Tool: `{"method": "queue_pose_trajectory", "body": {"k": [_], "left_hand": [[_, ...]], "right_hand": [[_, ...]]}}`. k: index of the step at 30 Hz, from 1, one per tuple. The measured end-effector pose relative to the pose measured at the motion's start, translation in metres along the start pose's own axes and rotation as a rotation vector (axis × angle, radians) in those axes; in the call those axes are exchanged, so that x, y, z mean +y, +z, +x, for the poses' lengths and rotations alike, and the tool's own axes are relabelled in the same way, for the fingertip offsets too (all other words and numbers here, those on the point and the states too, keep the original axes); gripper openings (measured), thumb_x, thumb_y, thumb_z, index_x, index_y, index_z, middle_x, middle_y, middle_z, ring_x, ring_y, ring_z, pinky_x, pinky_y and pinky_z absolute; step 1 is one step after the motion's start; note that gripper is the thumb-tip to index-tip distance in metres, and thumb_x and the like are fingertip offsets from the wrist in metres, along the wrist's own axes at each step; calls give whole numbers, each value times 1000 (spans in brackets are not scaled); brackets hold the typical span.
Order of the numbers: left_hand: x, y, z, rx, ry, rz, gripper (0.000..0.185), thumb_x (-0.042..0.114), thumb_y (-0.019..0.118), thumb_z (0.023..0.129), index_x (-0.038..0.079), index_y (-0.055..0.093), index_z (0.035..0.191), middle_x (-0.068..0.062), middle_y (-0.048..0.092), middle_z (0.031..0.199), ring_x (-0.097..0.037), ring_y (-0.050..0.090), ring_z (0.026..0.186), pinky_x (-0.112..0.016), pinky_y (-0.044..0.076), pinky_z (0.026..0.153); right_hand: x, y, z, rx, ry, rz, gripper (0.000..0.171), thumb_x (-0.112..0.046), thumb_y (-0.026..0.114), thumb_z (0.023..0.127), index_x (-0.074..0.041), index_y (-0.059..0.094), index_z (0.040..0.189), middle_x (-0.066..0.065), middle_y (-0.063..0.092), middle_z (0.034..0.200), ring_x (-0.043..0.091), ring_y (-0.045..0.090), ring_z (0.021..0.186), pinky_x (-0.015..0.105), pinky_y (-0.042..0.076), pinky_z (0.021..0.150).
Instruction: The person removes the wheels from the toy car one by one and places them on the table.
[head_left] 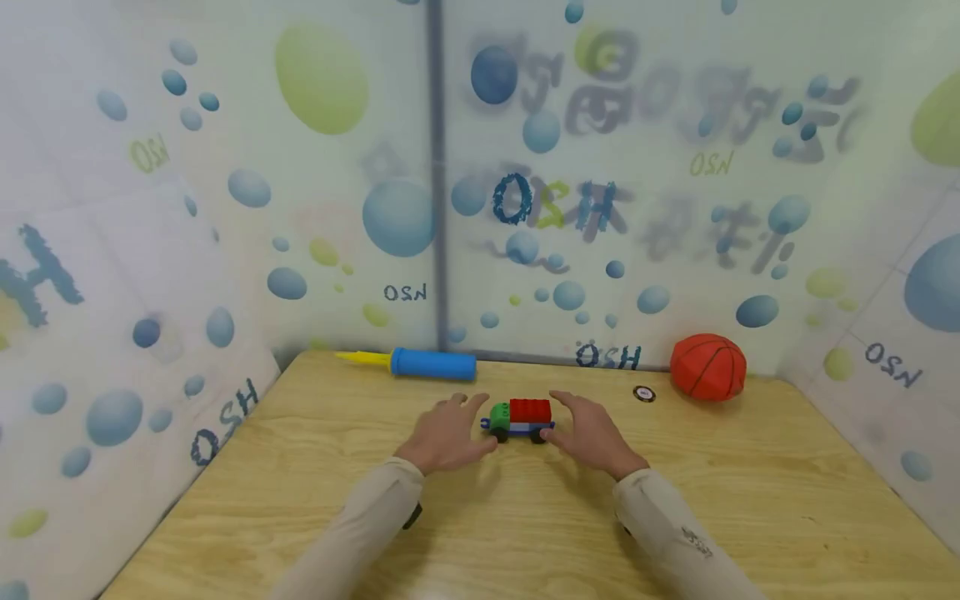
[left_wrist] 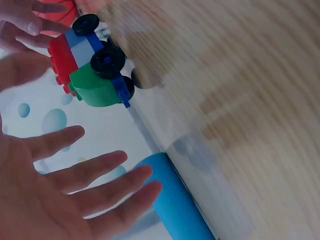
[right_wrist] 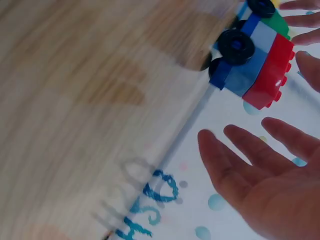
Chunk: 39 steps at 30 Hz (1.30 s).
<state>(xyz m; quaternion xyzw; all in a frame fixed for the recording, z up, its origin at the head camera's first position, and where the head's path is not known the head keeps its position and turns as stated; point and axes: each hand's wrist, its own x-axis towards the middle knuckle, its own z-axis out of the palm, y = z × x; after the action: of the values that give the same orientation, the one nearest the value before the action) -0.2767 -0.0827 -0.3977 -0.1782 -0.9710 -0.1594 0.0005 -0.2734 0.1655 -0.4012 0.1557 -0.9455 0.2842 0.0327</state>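
Left hand (head_left: 447, 433) and right hand (head_left: 592, 433) flank the toy brick truck (head_left: 519, 418), fingers spread and relaxed, neither one gripping it. Truck stands on its wheels mid wooden table (head_left: 750, 500), assembled; grasp not made yet, handling looks barely started. Blue balloon pump (head_left: 431, 363) and basketball (head_left: 707, 367) untouched by the back wall.

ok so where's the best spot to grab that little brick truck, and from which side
Probably across its two long sides, at the red block on the toy truck. It stands upright on its wheels, green cab toward the left hand, with the right hand at the other end. Both are open and apart from it. A grip from above, pinching the flat red sides, avoids the rolling wheels.
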Motion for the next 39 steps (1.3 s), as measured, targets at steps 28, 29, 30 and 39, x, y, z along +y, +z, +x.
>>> {"method": "queue_pose_trajectory", "body": {"k": [28, 29, 30, 39], "left_hand": [[29, 7, 34, 75, 73, 20, 39, 11, 73, 89, 11, 64, 126, -9, 72, 117, -21, 67, 94, -39, 59, 87], [28, 5, 33, 65, 72, 6, 39, 12, 72, 89, 11, 64, 127, -9, 72, 117, -20, 66, 92, -38, 59, 86], [27, 4, 31, 53, 73, -10, 39, 13, 72, 89, 11, 63, 127, -8, 72, 116, -20, 65, 90, -38, 59, 85], [16, -6, 26, -71, 183, -241, 40, 17, 67, 93, 7, 60, 132, -7, 73, 105, -15, 63, 82, -30, 56, 77]], "right_hand": [[5, 9, 27, 23, -8, 212, 33, -5, 70, 91, -8, 68, 124, 12, 70, 124, 34, 62, 116, 54, 50, 101], [5, 8, 27, 8, -21, 215, 32, -6, 69, 92, -8, 68, 124, 12, 70, 124, 34, 62, 116, 52, 51, 98], [6, 7, 28, -9, -30, 220, 32, -7, 69, 93, -8, 68, 125, 12, 70, 124, 34, 62, 115, 50, 53, 96], [4, -17, 33, -215, -58, 353, 31, -9, 61, 98, -7, 65, 129, 15, 67, 126, 33, 61, 117, 42, 57, 91]]}}
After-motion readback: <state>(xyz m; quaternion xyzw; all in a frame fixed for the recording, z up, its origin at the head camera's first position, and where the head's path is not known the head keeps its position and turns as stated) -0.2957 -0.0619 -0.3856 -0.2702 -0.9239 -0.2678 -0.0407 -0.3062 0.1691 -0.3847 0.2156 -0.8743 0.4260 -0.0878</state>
